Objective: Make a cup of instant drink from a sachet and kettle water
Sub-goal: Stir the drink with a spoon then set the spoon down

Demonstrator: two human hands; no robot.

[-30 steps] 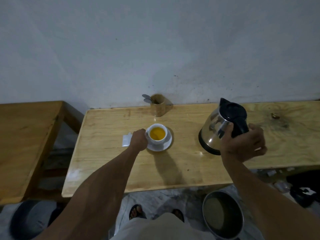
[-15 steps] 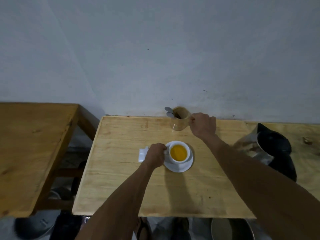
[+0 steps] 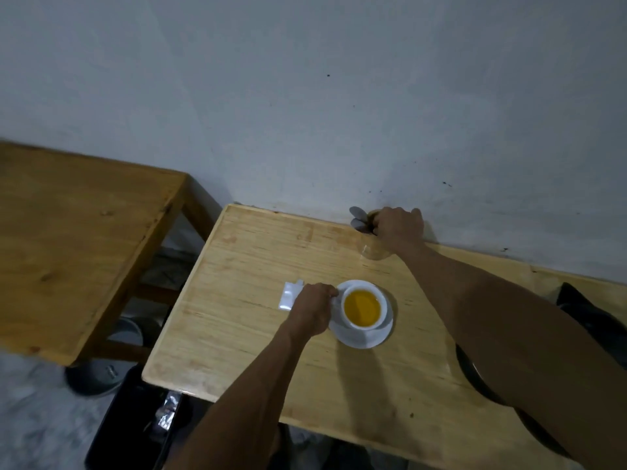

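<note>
A white cup [image 3: 382, 312] of yellow-orange drink stands on a white saucer [image 3: 359, 339] in the middle of the light wooden table [image 3: 244, 320]. My left hand [image 3: 314, 308] grips the cup's handle on its left side. A torn white sachet [image 3: 290, 295] lies flat just left of that hand. At the wall, my right hand [image 3: 398, 228] covers the top of a wooden holder [image 3: 373, 252], fingers closed around the spoons [image 3: 358, 218] that stick out to the left. The kettle [image 3: 583, 307] sits at the right edge, mostly hidden behind my right forearm.
A darker wooden table [image 3: 78, 239] stands to the left with a gap between. Under the tables are a dark bin [image 3: 132, 425], a round grey lid [image 3: 98, 379] and a metal pot [image 3: 475, 374] seen past the front edge. The wall runs right behind the holder.
My right hand let go of the kettle, which now stands on the table, and reached across to the spoon holder at the wall, closing over it. My left hand stayed on the cup.
</note>
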